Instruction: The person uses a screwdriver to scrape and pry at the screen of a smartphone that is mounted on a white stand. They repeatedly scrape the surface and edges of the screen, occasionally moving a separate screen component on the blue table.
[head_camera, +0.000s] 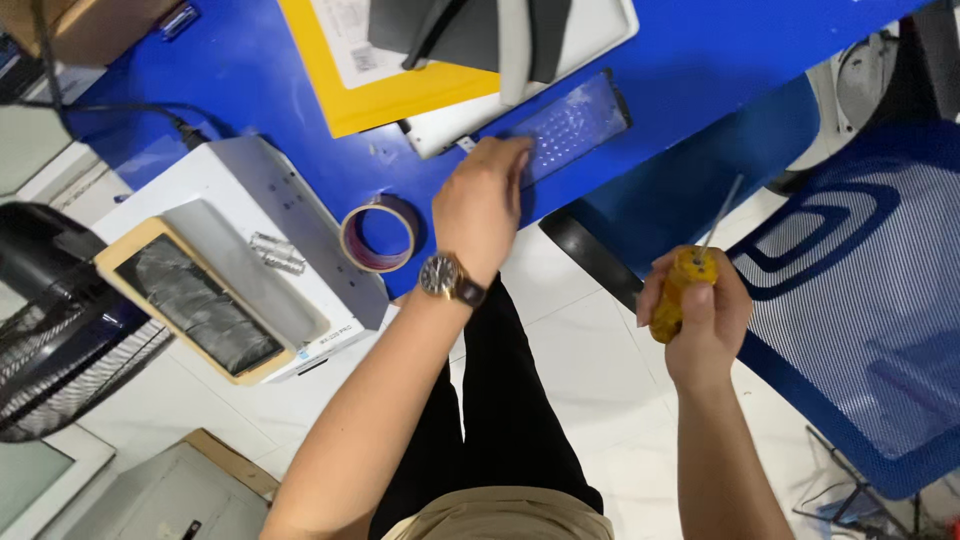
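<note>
Left hand palm down on the blue table, fingers stretched forward and loosely spread, fingertips resting on the near edge of a dark flat panel dotted with small pale marks. Nothing gripped by that hand, only pressed flat against table and panel. Wristwatch with a round dark face on the left wrist, just past the table's edge.

Right hand off the table, well apart from the left, closed in a full fist around the yellow handle of a screwdriver. Thin metal shaft pointing up and away toward the blue mesh chair; tip too fine to make out clearly, possibly a small bit.

Dark panel lying slantwise near the table's front edge, touching a white flat device beside it. Behind those, a yellow folder partly covered by a dark grey object.

Roll of tape flat on the table, just left of the left hand and near it, not touching. Farther left, a white box-shaped machine with a tan-framed slab leaning on its top, grey crinkled surface facing up. Black cable running along the table to the machine's back.

Black fan on the floor at far left. Black trousers below, between both forearms, over pale floor tiles.
</note>
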